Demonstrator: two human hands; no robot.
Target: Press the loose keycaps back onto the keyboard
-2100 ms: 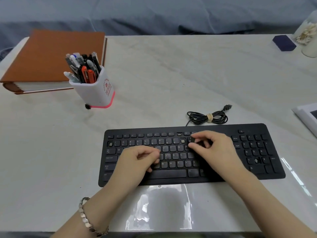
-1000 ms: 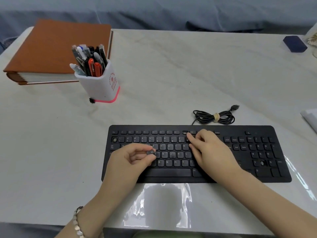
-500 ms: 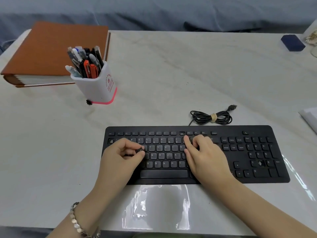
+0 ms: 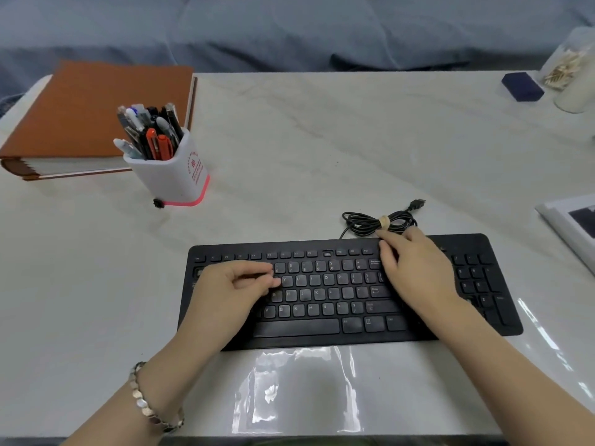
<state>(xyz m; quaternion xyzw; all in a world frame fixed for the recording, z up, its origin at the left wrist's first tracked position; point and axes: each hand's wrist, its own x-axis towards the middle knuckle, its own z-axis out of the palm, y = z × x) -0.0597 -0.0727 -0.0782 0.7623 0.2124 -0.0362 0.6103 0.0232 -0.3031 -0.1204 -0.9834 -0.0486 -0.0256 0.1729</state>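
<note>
Step in hand: seating keycap [image 4: 256, 276] in left part of letter rows. There left hand [image 4: 235, 291] curls over keyboard [image 4: 322, 342], thumb and fingers pinching small dark keycap, mostly hidden, just above keys. Further right, right hand [image 4: 415, 272] lies spread on far-right keys of main block, holding nothing, likely steadying. Keyboard near-centre on bench [image 4: 322, 140]. Next move calls for: cap squared over empty socket, straight downward press.
</note>
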